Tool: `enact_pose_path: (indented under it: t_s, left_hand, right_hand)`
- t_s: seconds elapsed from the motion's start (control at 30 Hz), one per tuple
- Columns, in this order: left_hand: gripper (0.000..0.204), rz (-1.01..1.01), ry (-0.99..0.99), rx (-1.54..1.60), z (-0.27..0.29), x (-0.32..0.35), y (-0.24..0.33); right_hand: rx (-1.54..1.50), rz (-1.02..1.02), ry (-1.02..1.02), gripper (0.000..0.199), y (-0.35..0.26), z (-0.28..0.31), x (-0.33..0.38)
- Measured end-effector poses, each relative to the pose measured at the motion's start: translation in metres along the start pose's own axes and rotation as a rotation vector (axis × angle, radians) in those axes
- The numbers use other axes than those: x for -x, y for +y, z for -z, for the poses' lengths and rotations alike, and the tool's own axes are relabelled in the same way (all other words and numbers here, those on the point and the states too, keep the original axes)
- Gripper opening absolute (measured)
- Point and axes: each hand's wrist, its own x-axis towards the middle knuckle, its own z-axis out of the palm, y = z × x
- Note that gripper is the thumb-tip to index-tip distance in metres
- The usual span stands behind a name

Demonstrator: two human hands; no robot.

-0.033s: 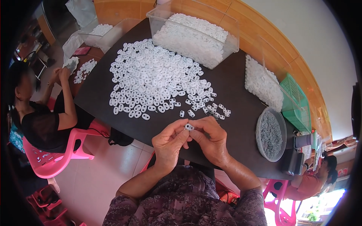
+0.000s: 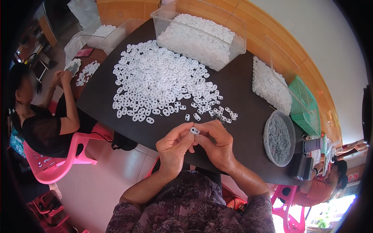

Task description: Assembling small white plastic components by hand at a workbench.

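Between the fingertips of both hands is a small white plastic piece with two dark holes [image 2: 195, 131], held just above the table's near edge. My left hand [image 2: 173, 145] pinches it from the left with thumb and fingers. From the right, my right hand [image 2: 216, 143] closes its thumb and fingertips on the same piece. Just beyond my hands lie scattered two-hole white pieces [image 2: 197, 116]. Farther off and to the left spreads a large heap of white oval pieces with two holes [image 2: 155, 77]. My fingers partly cover the held piece.
On the dark table [image 2: 134, 130], clear bins [image 2: 244, 44] of white pieces stand at the back. A round tray [image 2: 265, 145] of small grey parts and a green basket [image 2: 315, 124] are at right. One person [image 2: 42, 120] works at left; another [image 2: 316, 188] sits at far right.
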Motion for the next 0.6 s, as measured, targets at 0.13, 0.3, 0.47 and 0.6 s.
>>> enact_pose_path:
  t_s: [0.13,0.3,0.47,0.6]
  left_hand:
    - [0.025,-0.005,0.005,0.035,-0.0011,-0.0008,0.0016]
    - [0.025,0.035,0.025,0.050,-0.0041,0.0043,0.0026]
    - [0.024,-0.035,0.017,0.022,-0.0043,0.0057,0.0008]
    - [0.023,-0.061,0.003,0.030,-0.0038,0.0065,-0.0008]
  right_hand:
    - [-0.030,0.003,-0.021,0.037,-0.0045,0.0016,0.0006]
    - [0.098,0.167,0.046,0.039,-0.0014,0.0014,0.0020]
    - [0.068,0.162,0.070,0.039,0.0015,-0.0001,0.0062]
    - [0.061,0.188,0.082,0.039,-0.0016,0.0004,0.0065]
